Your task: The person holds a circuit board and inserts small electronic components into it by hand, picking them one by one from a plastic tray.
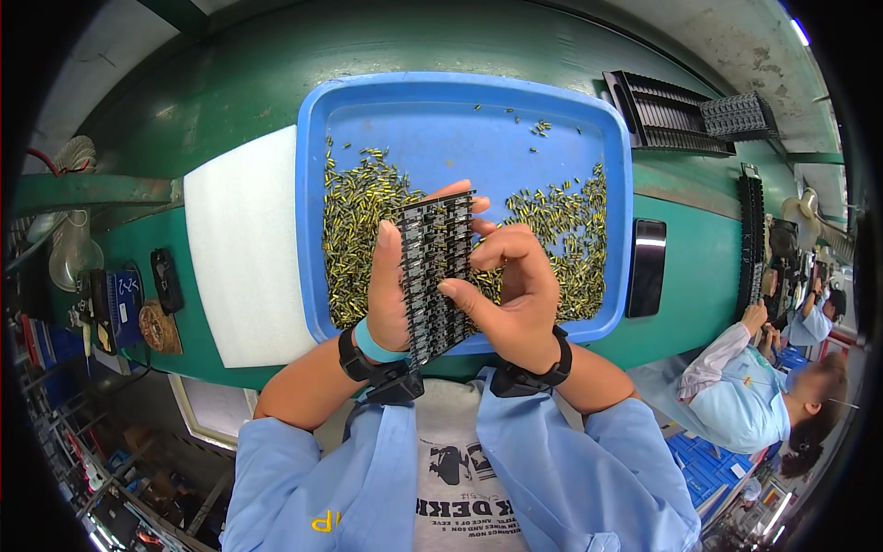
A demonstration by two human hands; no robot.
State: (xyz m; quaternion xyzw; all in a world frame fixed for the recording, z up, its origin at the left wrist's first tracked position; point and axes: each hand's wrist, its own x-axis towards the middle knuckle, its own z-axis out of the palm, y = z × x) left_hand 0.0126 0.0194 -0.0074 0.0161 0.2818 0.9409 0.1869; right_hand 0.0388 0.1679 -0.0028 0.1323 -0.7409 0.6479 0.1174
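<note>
My left hand (386, 293) is closed around a black slotted rack (434, 276) with rows of small metallic parts. Its thumb lies along the left edge, and fingertips show past the right edge. The rack is tilted upright above a blue tray (311, 221). On the rack's face rests the thumb of my right hand (521, 299), while its bent index finger meets the right edge. Whether a small piece sits under those fingertips is too small to tell. Many small yellow-and-black cylinders (361, 207) lie in the tray, heaped left and right.
A white foam sheet (241, 253) lies left of the tray. To the right are a black phone (647, 267) and a long black rack (751, 230). Black slotted trays (667, 115) stand at the far right. A co-worker (740, 391) sits at right.
</note>
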